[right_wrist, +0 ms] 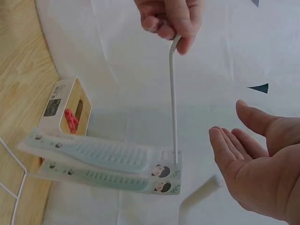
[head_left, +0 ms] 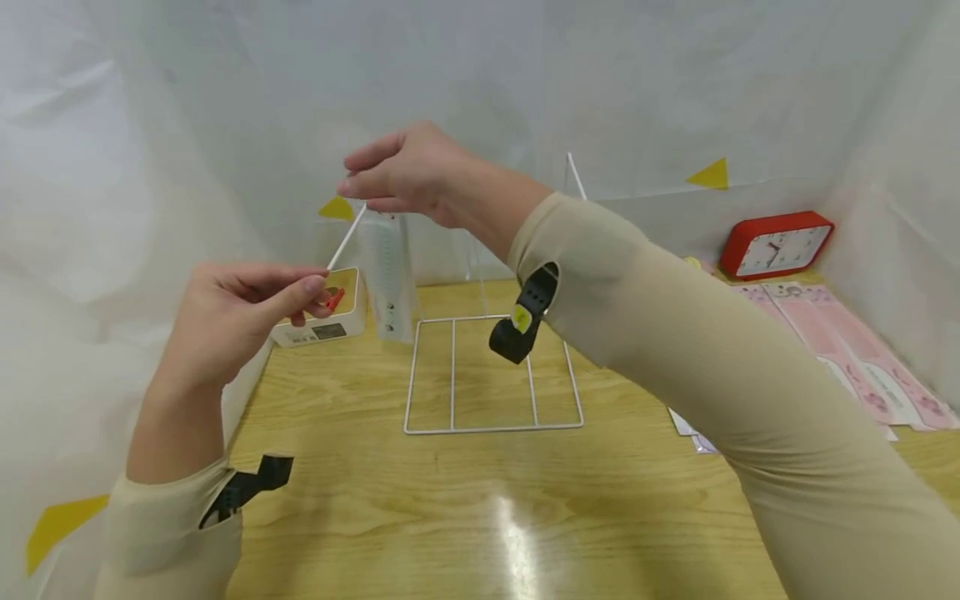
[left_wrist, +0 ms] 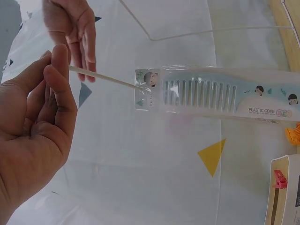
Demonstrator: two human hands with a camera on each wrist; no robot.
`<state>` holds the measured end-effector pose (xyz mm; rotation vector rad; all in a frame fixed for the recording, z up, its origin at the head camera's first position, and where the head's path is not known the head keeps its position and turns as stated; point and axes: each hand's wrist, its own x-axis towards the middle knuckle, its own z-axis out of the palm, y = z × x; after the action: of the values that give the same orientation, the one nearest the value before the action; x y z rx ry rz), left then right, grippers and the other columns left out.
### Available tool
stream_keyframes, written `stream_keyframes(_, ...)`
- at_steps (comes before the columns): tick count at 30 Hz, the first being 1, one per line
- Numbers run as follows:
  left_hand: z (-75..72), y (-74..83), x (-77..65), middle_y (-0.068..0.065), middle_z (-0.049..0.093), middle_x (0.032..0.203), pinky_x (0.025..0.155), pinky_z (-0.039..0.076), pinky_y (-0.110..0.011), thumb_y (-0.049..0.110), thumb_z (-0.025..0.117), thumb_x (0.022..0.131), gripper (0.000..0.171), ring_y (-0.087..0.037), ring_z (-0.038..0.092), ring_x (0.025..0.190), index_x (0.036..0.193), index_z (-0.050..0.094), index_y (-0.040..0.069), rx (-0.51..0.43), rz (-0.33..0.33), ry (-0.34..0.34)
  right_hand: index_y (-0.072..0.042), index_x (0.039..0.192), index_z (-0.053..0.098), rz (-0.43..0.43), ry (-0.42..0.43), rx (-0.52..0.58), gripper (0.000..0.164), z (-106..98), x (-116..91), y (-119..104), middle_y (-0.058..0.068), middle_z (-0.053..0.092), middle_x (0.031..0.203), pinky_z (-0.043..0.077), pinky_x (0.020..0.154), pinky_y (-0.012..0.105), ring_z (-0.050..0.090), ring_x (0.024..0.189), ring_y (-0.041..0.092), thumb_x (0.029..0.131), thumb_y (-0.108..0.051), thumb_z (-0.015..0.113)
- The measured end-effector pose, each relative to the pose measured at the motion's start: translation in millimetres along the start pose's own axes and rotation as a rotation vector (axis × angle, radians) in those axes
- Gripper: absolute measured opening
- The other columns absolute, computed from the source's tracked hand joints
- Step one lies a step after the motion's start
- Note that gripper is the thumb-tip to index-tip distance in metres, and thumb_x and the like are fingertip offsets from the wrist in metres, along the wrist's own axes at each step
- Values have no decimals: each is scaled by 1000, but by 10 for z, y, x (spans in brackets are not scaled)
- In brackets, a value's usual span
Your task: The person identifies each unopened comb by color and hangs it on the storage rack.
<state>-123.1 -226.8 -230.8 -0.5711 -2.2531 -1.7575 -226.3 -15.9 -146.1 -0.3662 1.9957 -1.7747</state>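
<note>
- The left hand [head_left: 232, 321] is closing thumb and fingers on the near end of a white wire rod [head_left: 347, 239], pinching it.
- Behind those fingers, a box [head_left: 349, 318] is standing on the counter [head_left: 375, 500], with a red clip [right_wrist: 71, 121] showing on its wood-coloured face.
- Two packaged plastic combs [head_left: 388, 275] are hanging from the rod by their printed header ends, well apart from the left hand's grip. Judged by appearance, they are likely weighing little; the combs should be stiff, the clear wrapping slick and easily creased. Best hold: the header end or both long edges. The rod is looking thin, smooth and rigid.
- The right hand [head_left: 420, 175] is extending nearly straight fingers, the thumb standing apart, and is gripping nothing; the right wrist view is showing it clear of the packs.
- A white wire stand [head_left: 493, 430] is resting on the counter.
- Farther right, pink packages [head_left: 847, 337] are lying flat, a red clock [head_left: 783, 244] standing behind them.
</note>
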Motion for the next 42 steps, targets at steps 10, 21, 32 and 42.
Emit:
stream_keyframes(10,-27,-37,4,-4,77,77,58,52,-21,-1,70,91,13,-13,72,69,100,76,-9,-36,-5,2,1,129,65,-107,-187,154,36,-18,-559,96,9,70,125,54,94,28,68,112,19,94,-9,69)
stream_keyframes(21,-33,-50,-66,-3,77,77,58,53,-21,0,70,91,14,-12,72,66,102,76,-7,-46,-51,35,2,131,62,-117,-247,98,36,-227,-1284,452,13,66,130,51,100,30,64,120,23,95,-2,65)
stream_keyframes(32,1,-102,-64,-5,78,82,57,53,-21,-6,67,91,14,-12,72,65,101,76,-7,-155,-28,32,6,127,64,-205,-310,36,38,-677,-1734,1177,14,70,124,54,97,35,67,117,27,91,-4,72)
stream_keyframes(42,69,-167,-105,-10,76,78,56,52,-24,-12,64,90,14,-15,71,64,100,75,-11,-200,9,120,11,130,58,-239,-342,32,36,-1174,-1844,1928,10,70,126,55,94,32,68,116,22,95,5,62)
